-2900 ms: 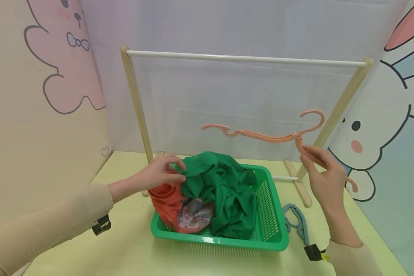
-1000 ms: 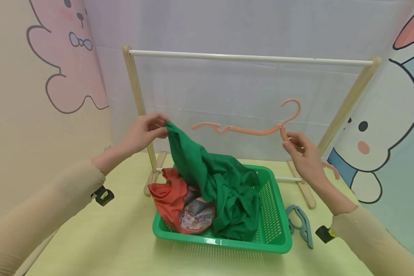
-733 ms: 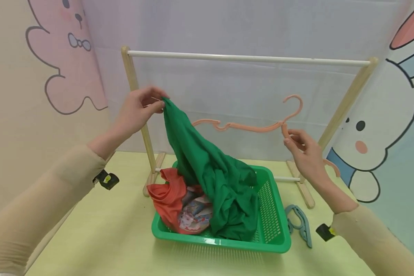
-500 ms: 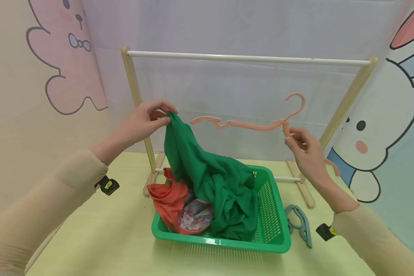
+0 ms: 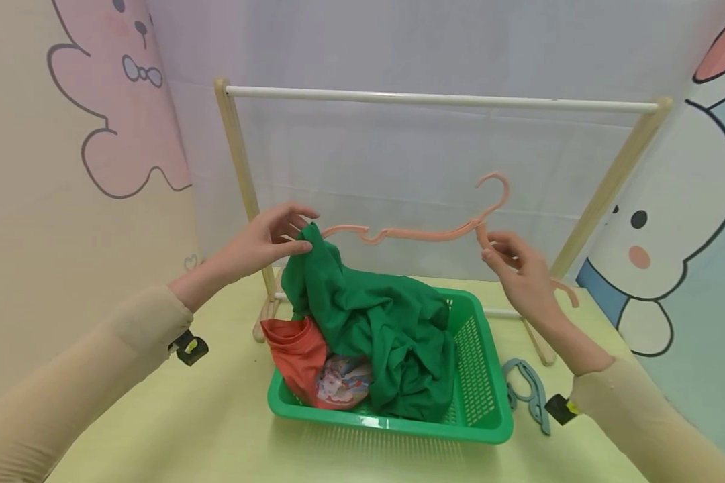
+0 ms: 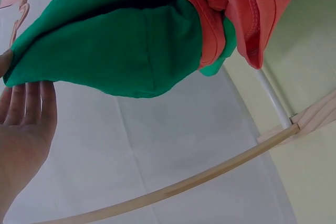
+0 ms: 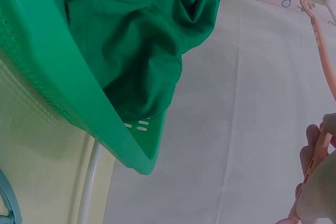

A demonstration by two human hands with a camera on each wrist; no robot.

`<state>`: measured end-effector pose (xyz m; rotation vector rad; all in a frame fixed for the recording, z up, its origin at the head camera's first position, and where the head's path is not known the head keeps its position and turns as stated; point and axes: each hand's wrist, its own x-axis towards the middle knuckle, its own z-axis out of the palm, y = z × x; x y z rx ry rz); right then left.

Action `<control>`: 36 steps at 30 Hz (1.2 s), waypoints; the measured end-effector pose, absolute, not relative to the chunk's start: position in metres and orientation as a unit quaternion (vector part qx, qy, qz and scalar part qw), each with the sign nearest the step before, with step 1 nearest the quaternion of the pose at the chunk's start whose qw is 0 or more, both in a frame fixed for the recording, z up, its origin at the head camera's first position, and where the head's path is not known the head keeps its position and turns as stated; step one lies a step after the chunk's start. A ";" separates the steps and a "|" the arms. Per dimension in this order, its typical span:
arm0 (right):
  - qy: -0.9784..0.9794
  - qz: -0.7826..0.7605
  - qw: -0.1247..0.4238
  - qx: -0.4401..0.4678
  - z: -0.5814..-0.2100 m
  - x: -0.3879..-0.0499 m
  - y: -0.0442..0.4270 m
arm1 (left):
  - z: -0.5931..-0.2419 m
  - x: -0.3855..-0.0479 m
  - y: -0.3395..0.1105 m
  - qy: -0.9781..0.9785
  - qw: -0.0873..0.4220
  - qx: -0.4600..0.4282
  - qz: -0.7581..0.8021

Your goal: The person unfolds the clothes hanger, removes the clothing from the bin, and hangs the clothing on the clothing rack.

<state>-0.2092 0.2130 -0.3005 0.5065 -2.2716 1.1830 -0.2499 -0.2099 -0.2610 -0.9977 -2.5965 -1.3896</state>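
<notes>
My left hand [image 5: 272,238] pinches an edge of a green garment [image 5: 393,322] between thumb and fingers, lifting that part above the basket. In the left wrist view, the raised part of the green garment [image 6: 121,51] gapes in a fold. My right hand [image 5: 522,272] grips one arm of a peach plastic clothes hanger [image 5: 429,235], its hook upward. The hanger's far tip is hidden at the raised cloth; I cannot tell whether it lies inside or behind. Most of the garment lies in a green basket [image 5: 489,376], beside a red garment [image 5: 299,352] and a patterned cloth [image 5: 344,382].
A rack with a white top rail [image 5: 435,99] and wooden posts [image 5: 237,147] stands behind the basket. On the yellow table [image 5: 217,402], a folded blue-grey hanger [image 5: 528,392] lies right of the basket. White cloth backs the rack, and cartoon-printed walls flank it.
My left hand took the green garment's edge, raised it high, then lowered it and shifted right. The right hand brought the hanger leftward, so its tip now meets the cloth.
</notes>
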 end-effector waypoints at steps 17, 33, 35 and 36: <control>-0.867 0.408 0.223 0.177 -0.301 -0.217 0.195 | -0.263 -0.255 -0.201 -0.830 0.092 -0.319 -0.448; -0.859 0.379 0.276 0.208 -0.273 -0.220 0.175 | -0.216 -0.252 -0.164 -0.835 0.161 -0.333 -0.408; -0.855 0.386 0.278 0.208 -0.268 -0.221 0.169 | -0.207 -0.251 -0.155 -0.828 0.175 -0.335 -0.414; -0.854 0.388 0.275 0.210 -0.266 -0.221 0.167 | -0.203 -0.251 -0.152 -0.826 0.177 -0.335 -0.417</control>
